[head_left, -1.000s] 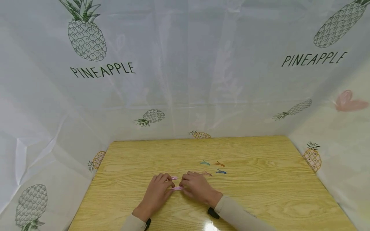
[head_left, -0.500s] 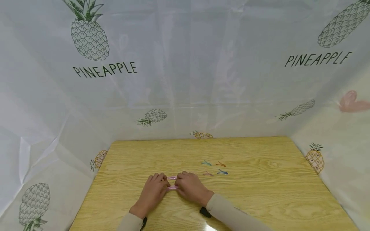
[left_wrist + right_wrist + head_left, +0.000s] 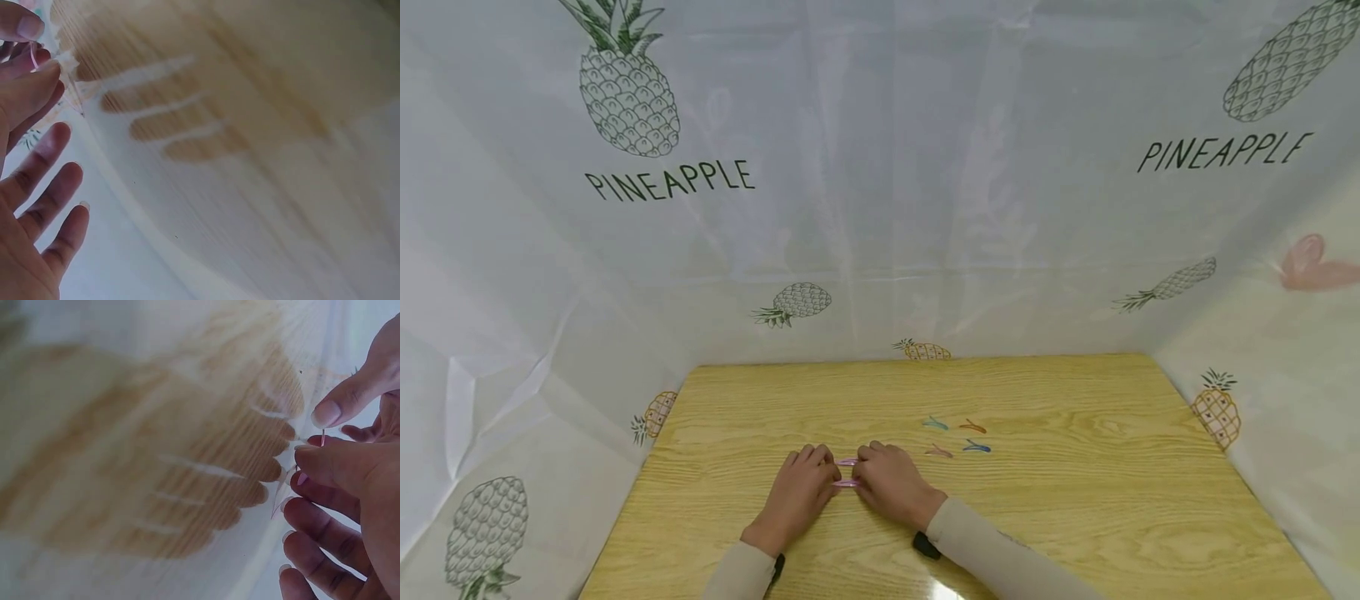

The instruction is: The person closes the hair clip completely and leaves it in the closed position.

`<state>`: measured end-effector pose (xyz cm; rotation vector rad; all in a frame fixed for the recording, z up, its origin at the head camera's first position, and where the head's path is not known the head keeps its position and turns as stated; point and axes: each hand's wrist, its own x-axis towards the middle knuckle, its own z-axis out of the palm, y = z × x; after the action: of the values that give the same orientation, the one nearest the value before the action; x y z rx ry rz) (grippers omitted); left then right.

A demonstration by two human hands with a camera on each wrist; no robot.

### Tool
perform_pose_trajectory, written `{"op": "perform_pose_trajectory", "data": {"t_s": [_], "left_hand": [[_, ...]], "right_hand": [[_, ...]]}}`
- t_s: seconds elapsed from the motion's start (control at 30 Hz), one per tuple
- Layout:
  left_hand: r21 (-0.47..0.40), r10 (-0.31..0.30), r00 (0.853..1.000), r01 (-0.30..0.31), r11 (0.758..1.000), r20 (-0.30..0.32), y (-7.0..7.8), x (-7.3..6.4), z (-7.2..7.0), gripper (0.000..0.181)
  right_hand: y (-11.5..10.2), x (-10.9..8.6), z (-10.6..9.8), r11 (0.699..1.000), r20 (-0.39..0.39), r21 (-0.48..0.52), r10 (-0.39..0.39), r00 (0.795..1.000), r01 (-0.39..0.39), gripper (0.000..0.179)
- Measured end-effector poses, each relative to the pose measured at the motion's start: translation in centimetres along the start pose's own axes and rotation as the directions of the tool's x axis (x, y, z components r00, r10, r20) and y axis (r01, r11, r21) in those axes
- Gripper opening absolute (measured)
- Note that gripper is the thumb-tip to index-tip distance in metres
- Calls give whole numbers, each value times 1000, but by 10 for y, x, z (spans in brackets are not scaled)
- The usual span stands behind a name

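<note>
A pink-purple snap hair clip [image 3: 847, 483] spans the gap between both hands. My left hand [image 3: 801, 493] pinches its left end, and my right hand [image 3: 891, 483] pinches the other. In the left wrist view a thin pink edge of the clip [image 3: 34, 56] shows at the fingertips, the other fingers spread loosely. The right wrist view has the clip [image 3: 323, 437] between thumb and finger, mostly covered. Just beyond it on the table lies a second pink-purple hair clip [image 3: 847, 462], its ends hidden by the hands.
Right of the hands lie several hair clips with their arms sprung apart: teal [image 3: 935, 423], orange-brown [image 3: 973, 426], dull pink [image 3: 939, 452] and blue [image 3: 977, 447]. The wooden table [image 3: 1075, 500] meets a pineapple-print sheet [image 3: 1000, 308] at the back and sides.
Both hands have shifted slightly left with the held clip, and the right has come nearer the left. More of the second clip now shows between them. The clips on the right lie unchanged.
</note>
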<state>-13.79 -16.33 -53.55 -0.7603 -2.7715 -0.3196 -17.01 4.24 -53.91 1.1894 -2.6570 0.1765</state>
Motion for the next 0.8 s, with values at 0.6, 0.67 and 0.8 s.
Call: {"op": "perform_pose_trajectory", "data": {"t_s": [0.6, 0.67, 0.8], "left_hand": [[-59, -29, 999, 30, 998, 13, -2, 1, 2, 14], [-69, -32, 999, 33, 997, 10, -2, 1, 1, 14], [-87, -43, 999, 43, 995, 0, 1, 1, 0, 15]], "right_hand": [[-1, 1, -1, 998, 6, -62, 3, 1000, -2, 10], [0, 0, -1, 999, 4, -38, 5, 1000, -5, 9], [3, -3, -1, 1000, -1, 3, 18, 1000, -18, 6]]}}
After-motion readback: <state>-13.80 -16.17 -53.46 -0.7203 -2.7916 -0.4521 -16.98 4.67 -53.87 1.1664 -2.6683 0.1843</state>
